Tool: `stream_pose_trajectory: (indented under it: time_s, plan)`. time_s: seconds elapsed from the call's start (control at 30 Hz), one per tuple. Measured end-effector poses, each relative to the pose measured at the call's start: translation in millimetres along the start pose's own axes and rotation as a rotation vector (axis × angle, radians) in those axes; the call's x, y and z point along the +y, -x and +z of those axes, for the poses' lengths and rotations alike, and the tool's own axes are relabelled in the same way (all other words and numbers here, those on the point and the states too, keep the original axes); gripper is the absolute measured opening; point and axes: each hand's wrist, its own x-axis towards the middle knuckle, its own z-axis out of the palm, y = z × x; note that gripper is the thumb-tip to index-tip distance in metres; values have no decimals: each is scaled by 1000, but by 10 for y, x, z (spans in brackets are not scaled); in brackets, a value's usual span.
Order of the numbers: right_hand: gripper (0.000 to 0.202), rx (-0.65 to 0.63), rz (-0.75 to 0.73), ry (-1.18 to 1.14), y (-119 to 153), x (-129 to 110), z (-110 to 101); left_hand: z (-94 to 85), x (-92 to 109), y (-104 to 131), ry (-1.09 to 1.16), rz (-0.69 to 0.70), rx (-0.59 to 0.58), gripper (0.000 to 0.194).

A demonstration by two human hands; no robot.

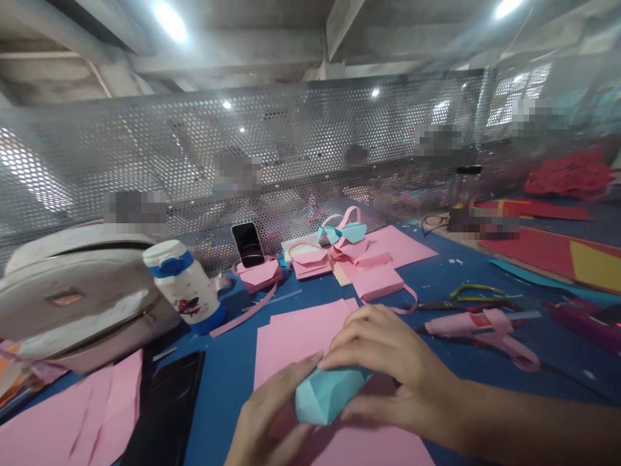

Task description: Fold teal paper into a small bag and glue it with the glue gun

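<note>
Head cam: L hand (274, 408) & R hand (388, 353) both clamped on folded turquoise paper piece (327, 396), one per side, R thumb along its near side. Piece is over stacked pink sheets (301, 323), twd counter's near edge.

Containers: white bottle (189, 288) w/ blue cap & base, L of centre, cap shut, contents hidden. Pale backpack (97, 278) at counter's far L corner, just beside bottle; can't see in. Pink pouch (261, 277) nr far edge, dark-screened phone (248, 246) propped up there; can't tell if in pouch or behind. 2nd pink pouch (310, 265) to its R, then 3rd pink pouch (376, 281) w/ loose strap; turquoise pouch (356, 233) w/ pink handle behind. Insides n/v. Clear bottle (460, 193), black lid, far edge twd R; contents too blurry.

Surface: blue counter (223, 378), paper scraps about. Black slab (167, 408) & more pink paper (77, 421) at near L corner. Pink glue gun (480, 323) R of R hand, yellow-handled tool (478, 293) just beyond. Red sheets (538, 246) along R edge.

Room: perforated metal partition (291, 136) along far edge, concrete ceiling (252, 48) w/ bright lamps (169, 22).
</note>
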Motion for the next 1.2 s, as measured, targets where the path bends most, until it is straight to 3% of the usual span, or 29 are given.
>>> stream_pose_trajectory:
  time_s: [0.4,0.63,0.9,1.2]
  plan:
    - [32,1,20,-18,7,-18,22,-27,9,25,-76,89,27,49]
    - [29,2,13,-14,5,-11,13,-24,15,14,-12,8,-13,51]
    - [23,51,-25,28,-19,90,-4,-9,2,-1,50,-47,101,50]
    - [18,93,-16,29,-6,105,-4,-32,1,-15,52,-72,134,49]
